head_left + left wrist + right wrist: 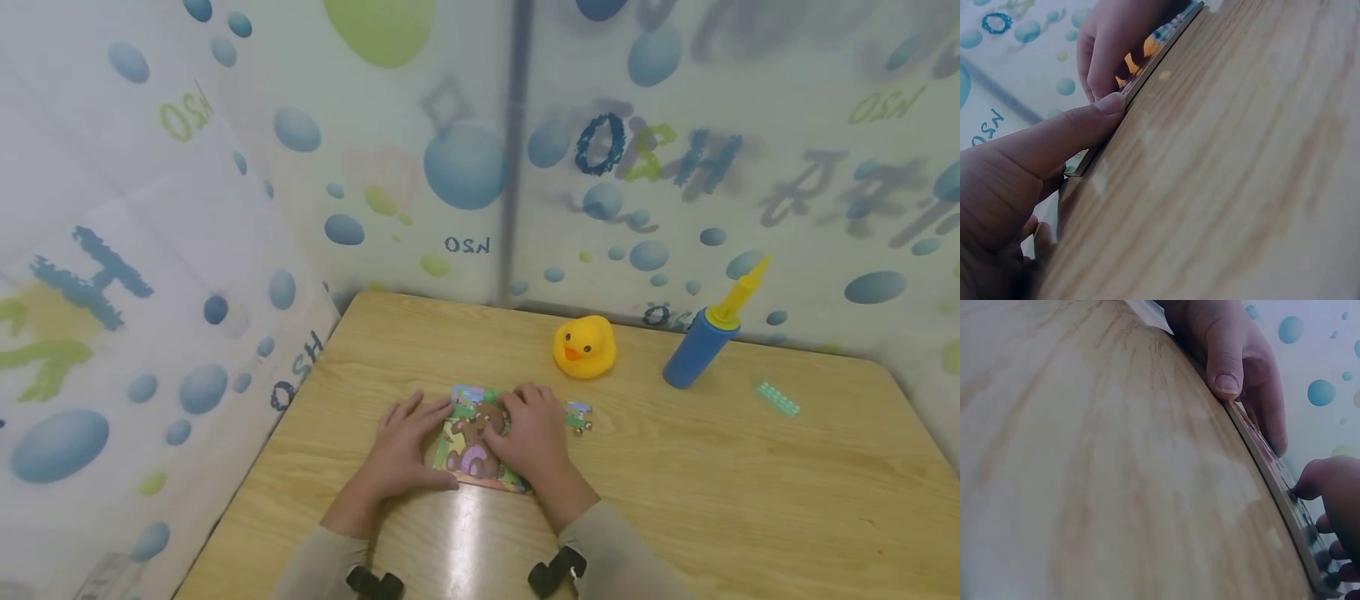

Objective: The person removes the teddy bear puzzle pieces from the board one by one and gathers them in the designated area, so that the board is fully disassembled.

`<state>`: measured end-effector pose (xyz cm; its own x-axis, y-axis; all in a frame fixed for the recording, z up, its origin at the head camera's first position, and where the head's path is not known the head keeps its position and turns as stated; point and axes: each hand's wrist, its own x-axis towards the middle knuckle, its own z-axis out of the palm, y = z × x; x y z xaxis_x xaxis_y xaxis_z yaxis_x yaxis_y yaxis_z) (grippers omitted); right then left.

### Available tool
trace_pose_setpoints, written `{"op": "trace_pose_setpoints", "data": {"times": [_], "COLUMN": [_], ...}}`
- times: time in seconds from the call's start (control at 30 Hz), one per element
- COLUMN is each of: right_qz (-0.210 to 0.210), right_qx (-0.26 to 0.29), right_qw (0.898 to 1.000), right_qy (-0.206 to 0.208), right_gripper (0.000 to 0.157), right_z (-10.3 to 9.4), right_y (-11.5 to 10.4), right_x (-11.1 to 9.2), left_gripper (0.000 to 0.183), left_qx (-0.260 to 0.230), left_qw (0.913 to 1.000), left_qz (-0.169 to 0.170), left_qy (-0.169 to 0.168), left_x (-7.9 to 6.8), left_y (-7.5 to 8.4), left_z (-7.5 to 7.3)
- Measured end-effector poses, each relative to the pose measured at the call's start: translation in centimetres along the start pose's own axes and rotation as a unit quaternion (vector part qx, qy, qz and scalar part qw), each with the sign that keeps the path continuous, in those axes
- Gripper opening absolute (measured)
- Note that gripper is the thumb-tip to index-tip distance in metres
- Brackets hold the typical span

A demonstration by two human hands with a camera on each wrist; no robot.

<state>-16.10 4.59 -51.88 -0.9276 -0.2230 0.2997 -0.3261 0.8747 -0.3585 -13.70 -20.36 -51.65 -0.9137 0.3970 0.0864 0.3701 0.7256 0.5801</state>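
Gripping thin rect. jigsaw [471,460] w/ L hand [402,446] & R hand [538,437] on woodgrain tabletop [750,492]

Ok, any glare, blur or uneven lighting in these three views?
Head view: bright glare streak on the tabletop just in front of the puzzle, its bear picture readable; left wrist view: dim, with the left hand darkening toward the lower left corner; right wrist view: also dim, the wood grain looking soft.

Pale sheets [390,271] printed with bubbles and H2O lettering are screening the back and left of a wooden worktop [750,500]; a toy duck [585,354] and jigsaw puzzle [474,461] are suggesting a small play corner.
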Motion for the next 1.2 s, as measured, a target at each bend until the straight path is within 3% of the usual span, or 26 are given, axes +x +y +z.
{"op": "trace_pose_setpoints", "data": {"times": [0.3, 0.6, 0.83, 1.2], "right_qz": [0.022, 0.061, 0.064, 0.054], "right_qx": [0.009, 0.056, 0.074, 0.096], "right_qw": [0.998, 0.988, 0.984, 0.982], "right_qy": [-0.061, -0.128, -0.151, -0.154], "right_gripper": [0.056, 0.062, 0.063, 0.066], "right_z": [-0.7, -1.2, -1.7, -1.6], "right_y": [-0.2, 0.9, 1.2, 1.0], "right_x": [0.7, 2.5, 3.0, 2.8], "left_gripper": [0.116, 0.117, 0.117, 0.117], "left_qx": [0.003, -0.002, 0.002, 0.003], "left_qw": [1.0000, 1.0000, 1.0000, 1.0000], "left_qz": [-0.001, 0.004, 0.004, 0.001], "left_qy": [0.002, 0.000, 0.000, 0.000], "left_x": [0.0, 0.1, 0.3, 0.0], "left_y": [0.0, 0.2, 0.4, 0.2], "left_z": [-0.2, -0.3, -0.3, -0.3]}}
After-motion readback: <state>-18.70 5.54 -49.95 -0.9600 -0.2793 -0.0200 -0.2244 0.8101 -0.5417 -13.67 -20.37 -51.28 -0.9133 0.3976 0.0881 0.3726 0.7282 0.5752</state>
